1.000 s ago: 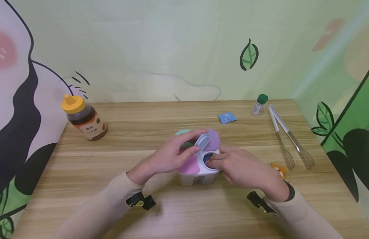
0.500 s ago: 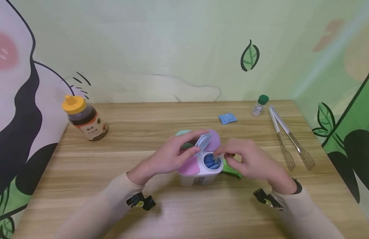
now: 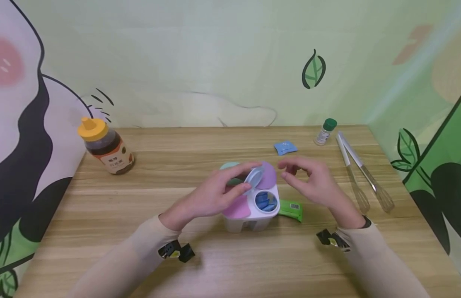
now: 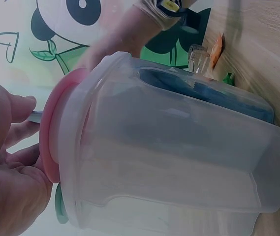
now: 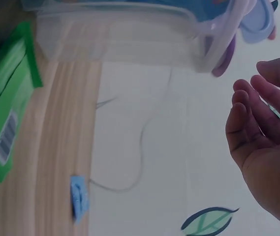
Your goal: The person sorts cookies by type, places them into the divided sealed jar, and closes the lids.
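A four-part storage box (image 3: 249, 224) with clear walls and coloured lids stands mid-table. My left hand (image 3: 213, 192) pinches its raised pale-blue lid (image 3: 255, 177) between thumb and fingers. Under that lid, the round opening shows several blue packets (image 3: 265, 202). The pink lid (image 3: 237, 207), purple lid (image 3: 268, 176) and green lid (image 3: 228, 165) lie over the other compartments; my left hand partly covers the green one. To the right of the box, my right hand (image 3: 312, 180) hovers with loosely bent fingers, holding nothing, as the right wrist view (image 5: 263, 128) also shows.
A green packet (image 3: 291, 210) lies against the box's right side. Farther back are a small blue packet (image 3: 285, 147) and a green-capped shaker (image 3: 325, 132). Two whisk-ended metal utensils (image 3: 364, 174) lie at right, a yellow-capped honey jar (image 3: 107, 147) at left. The left wrist view shows an orange packet (image 4: 217, 50).
My right hand has come out of the box's opening and drawn back up and to the right, uncovering the blue packets and the green packet. The left hand stays on the lid.
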Motion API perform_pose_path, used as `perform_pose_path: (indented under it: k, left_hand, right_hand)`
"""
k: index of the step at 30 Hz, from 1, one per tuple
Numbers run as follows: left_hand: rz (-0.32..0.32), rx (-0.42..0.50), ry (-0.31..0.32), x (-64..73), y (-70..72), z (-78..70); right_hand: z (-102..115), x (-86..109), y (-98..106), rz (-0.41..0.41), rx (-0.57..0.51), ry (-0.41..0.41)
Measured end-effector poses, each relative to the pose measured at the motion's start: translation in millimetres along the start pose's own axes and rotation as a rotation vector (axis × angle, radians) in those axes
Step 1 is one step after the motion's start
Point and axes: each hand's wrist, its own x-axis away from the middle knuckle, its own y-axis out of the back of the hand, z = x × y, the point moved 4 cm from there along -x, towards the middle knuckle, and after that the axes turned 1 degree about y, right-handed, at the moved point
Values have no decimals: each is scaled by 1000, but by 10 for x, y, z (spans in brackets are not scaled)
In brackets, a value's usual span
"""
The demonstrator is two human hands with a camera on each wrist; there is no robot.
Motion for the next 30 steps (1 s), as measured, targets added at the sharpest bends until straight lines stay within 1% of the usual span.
perform_pose_path:
  k: [5,11,14,23,30]
  left_hand:
    - [-4,-5,2,3,8,3]
    - [-7,-8,6,15,8,6]
    - [-9,-8,7,19,10,6]
    - [-4,-1,-11,7,-1,4]
    - [-1,13,-6,2,4,1]
  right_hand:
    - [-293,-12,-1,-30,16,-141]
    - [-593,-62,-6,-38,95,-240]
    - [-737,-101,-22,-18,134,-288]
    - [-1232,-190,-44,48,155,-431]
    - [-1443,-238,-52,109,189,-504]
